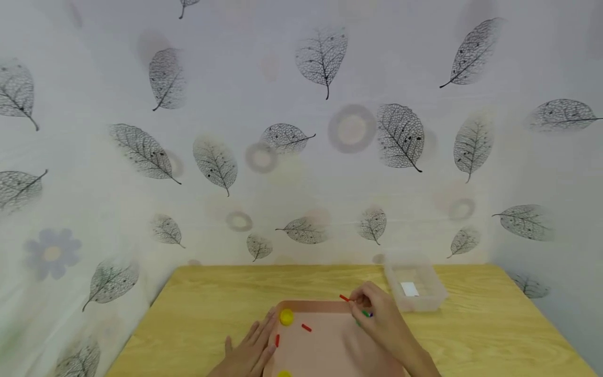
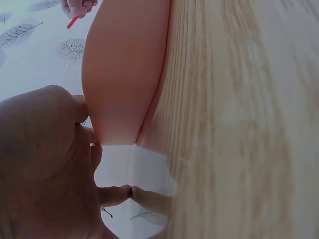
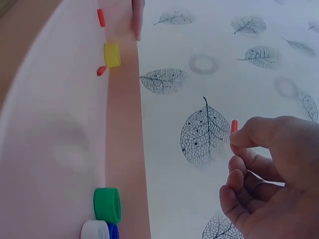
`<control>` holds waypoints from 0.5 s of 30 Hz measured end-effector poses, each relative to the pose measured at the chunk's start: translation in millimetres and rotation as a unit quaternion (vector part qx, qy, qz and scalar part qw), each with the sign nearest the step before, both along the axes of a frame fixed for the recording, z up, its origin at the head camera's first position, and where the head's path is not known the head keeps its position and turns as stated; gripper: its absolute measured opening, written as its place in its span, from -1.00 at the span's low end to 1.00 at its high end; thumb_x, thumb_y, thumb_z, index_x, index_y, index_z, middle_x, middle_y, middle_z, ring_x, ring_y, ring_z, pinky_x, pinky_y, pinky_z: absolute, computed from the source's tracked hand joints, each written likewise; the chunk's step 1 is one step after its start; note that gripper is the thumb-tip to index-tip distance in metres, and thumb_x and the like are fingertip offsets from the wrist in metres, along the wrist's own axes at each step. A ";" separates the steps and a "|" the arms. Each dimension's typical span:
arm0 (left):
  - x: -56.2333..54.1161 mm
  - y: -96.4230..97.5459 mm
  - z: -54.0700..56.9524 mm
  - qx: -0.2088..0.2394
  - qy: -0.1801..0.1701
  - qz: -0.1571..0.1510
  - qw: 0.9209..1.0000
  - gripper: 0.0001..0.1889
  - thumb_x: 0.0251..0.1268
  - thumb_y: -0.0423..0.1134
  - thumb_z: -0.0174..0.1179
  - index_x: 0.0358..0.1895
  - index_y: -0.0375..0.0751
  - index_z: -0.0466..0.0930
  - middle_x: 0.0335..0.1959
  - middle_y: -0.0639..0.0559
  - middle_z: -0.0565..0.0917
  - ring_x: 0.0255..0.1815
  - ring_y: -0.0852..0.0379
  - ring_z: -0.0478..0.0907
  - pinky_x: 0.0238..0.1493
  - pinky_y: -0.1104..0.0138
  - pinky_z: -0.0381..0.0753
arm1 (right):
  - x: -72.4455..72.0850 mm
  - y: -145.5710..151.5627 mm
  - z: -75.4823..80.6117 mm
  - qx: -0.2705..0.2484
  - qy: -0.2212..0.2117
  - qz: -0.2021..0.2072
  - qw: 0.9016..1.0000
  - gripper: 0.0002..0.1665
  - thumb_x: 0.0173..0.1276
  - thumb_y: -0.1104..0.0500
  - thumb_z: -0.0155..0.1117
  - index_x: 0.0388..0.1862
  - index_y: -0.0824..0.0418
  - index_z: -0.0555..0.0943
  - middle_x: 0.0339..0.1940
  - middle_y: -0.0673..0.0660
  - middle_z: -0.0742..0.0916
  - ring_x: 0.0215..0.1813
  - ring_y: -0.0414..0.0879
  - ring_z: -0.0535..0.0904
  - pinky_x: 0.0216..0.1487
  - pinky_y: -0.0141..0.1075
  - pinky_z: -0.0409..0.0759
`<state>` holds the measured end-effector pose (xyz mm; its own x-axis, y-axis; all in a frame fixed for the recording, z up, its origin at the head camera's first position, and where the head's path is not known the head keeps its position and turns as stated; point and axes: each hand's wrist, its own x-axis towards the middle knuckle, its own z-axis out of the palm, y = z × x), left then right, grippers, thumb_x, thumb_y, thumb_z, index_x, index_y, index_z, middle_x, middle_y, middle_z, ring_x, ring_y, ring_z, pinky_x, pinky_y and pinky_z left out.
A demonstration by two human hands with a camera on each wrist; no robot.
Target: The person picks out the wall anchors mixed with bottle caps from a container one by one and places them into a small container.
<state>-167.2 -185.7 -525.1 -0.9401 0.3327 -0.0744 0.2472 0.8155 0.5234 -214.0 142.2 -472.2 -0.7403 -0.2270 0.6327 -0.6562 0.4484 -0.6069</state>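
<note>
My right hand (image 1: pixel 383 319) pinches a small red stick (image 3: pixel 234 126) between thumb and fingertips, above the far right part of a pink tray (image 1: pixel 325 351). My left hand (image 1: pixel 249 348) rests against the tray's left side with straight fingers; in the left wrist view the hand (image 2: pixel 50 164) touches the outer wall. Two more red sticks, one near the middle (image 1: pixel 306 328) and one by the left wall (image 1: pixel 277 340), lie in the tray. A yellow bottle cap (image 1: pixel 286 317) sits in the far left corner. Green (image 3: pixel 107 204), white (image 3: pixel 94 230) and blue caps stand at the right end.
A clear plastic box (image 1: pixel 440 296) with a white label stands on the wooden table (image 1: pixel 212 288), behind and right of the tray. Another yellow cap (image 1: pixel 284 374) shows at the bottom edge. Leaf-patterned sheeting (image 1: pixel 301 183) surrounds the table.
</note>
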 end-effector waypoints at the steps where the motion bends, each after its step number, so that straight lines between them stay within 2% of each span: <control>1: 0.0 -0.3 -1.0 -0.004 0.000 0.001 1.000 -0.34 0.68 0.21 -0.31 0.70 0.21 -0.17 0.71 0.10 -0.08 0.60 -0.32 0.10 0.03 -0.74 -0.36 | 0.3 1.7 -0.2 0.001 -0.001 -0.003 1.000 -0.66 0.13 0.54 0.46 -0.33 0.15 0.63 -0.38 -0.18 0.59 -0.34 -0.31 0.52 -0.40 -0.35 0.64; 9: -0.1 1.1 -3.8 -0.023 0.003 0.008 1.000 -0.33 0.66 0.28 -0.35 0.70 0.27 -0.17 0.70 0.15 -0.07 0.58 -0.31 0.14 0.02 -0.75 -0.32 | -1.1 16.4 -2.1 0.005 0.010 -0.052 0.999 -0.62 0.10 0.53 0.48 -0.34 0.07 0.63 -0.42 -0.19 0.58 -0.36 -0.33 0.47 -0.39 -0.40 0.56; 15: -0.4 4.4 -3.0 -0.028 0.006 0.013 0.999 -0.33 0.67 0.25 -0.33 0.70 0.18 -0.12 0.70 0.08 -0.04 0.58 -0.31 0.15 0.03 -0.75 -0.30 | -5.3 29.6 -0.4 0.018 0.019 -0.072 0.997 -0.69 0.15 0.47 0.48 -0.34 0.09 0.64 -0.42 -0.19 0.57 -0.37 -0.28 0.47 -0.37 -0.34 0.56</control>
<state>-167.6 -181.3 -528.1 -0.9494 0.3030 -0.0820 0.2305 0.8501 0.4735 -219.3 171.9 -472.6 -0.7427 -0.1431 0.6541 -0.6056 0.5604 -0.5650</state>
